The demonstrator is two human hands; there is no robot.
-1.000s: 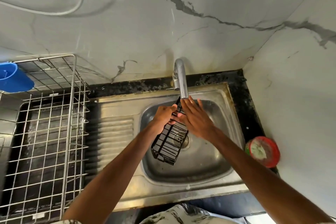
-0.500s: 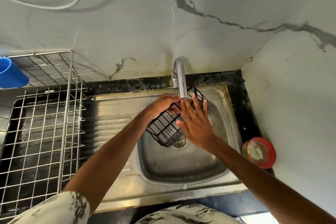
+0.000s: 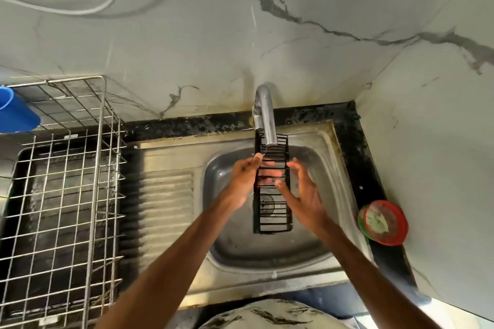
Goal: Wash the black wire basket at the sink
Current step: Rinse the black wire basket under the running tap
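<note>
The black wire basket hangs lengthwise over the steel sink, its far end right under the chrome tap. My left hand grips the basket's left side, thumb on top and fingers showing through the wires from below. My right hand is at the basket's right side with its fingers spread and fairly straight, the fingertips touching the right rim. Whether water runs from the tap I cannot tell. The drain shows through the basket's wires.
A steel wire dish rack fills the counter to the left, with a blue cup at its far corner. A round red-rimmed container sits on the black counter by the right wall. The ribbed drainboard lies between rack and basin.
The basket swung from a slant to lie straight, lengthwise under the tap. My right hand slid off its top to its right side; my left hand kept its grip.
</note>
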